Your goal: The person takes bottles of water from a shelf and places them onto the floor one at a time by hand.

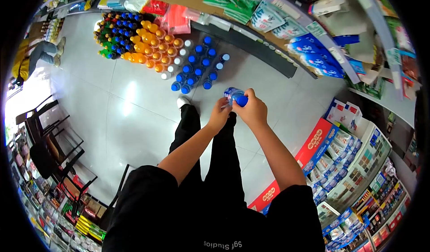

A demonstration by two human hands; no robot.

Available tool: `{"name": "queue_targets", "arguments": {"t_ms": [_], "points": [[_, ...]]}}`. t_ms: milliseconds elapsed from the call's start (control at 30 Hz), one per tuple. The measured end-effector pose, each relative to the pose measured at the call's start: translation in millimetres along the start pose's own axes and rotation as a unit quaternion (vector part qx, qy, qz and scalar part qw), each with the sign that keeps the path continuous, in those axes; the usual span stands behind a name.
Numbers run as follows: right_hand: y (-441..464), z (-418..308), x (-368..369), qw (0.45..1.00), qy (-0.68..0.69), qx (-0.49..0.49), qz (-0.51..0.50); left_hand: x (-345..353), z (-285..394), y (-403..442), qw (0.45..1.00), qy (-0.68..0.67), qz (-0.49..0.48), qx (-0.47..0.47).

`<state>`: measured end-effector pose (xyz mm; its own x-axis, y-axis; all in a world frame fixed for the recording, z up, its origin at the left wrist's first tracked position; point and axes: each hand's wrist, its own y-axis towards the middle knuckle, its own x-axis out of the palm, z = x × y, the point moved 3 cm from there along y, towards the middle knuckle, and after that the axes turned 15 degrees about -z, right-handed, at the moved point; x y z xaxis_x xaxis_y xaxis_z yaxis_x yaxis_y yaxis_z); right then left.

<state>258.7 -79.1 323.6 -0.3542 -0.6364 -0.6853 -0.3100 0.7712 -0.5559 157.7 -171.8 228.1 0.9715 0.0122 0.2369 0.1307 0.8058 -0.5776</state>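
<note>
In front of my legs, a clear water bottle [234, 94] with a blue cap and a blue label is held tilted, its cap toward me. My right hand [253, 112] is closed around it near the cap. On the bottle's other side, the curled fingers of my left hand [219, 114] press against it. Just beyond on the floor stand rows of blue-capped water bottles [199, 60]. White-capped bottles [178, 60] adjoin them, then orange drink bottles [156, 55], then dark bottles with blue or red caps [121, 32].
A stocked shelf [251, 41] curves along the far side and right. Boxed goods in a red and blue display [313, 140] stand close on my right. Black chairs [49, 149] are at the left. Another person's legs [45, 55] show at the far left on the tiled floor [121, 95].
</note>
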Motion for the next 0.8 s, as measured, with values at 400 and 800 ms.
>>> {"name": "queue_targets", "arguments": {"t_ms": [400, 800], "points": [[160.6, 165.8, 145.8, 0.995, 0.086, 0.034, 0.047, 7.2, -139.9, 173.2, 0.883, -0.466, -0.040, -0.043], [284.9, 220.0, 213.6, 0.998, 0.007, 0.027, 0.056, -21.4, -196.3, 292.0, 0.904, -0.423, -0.010, -0.062]]}}
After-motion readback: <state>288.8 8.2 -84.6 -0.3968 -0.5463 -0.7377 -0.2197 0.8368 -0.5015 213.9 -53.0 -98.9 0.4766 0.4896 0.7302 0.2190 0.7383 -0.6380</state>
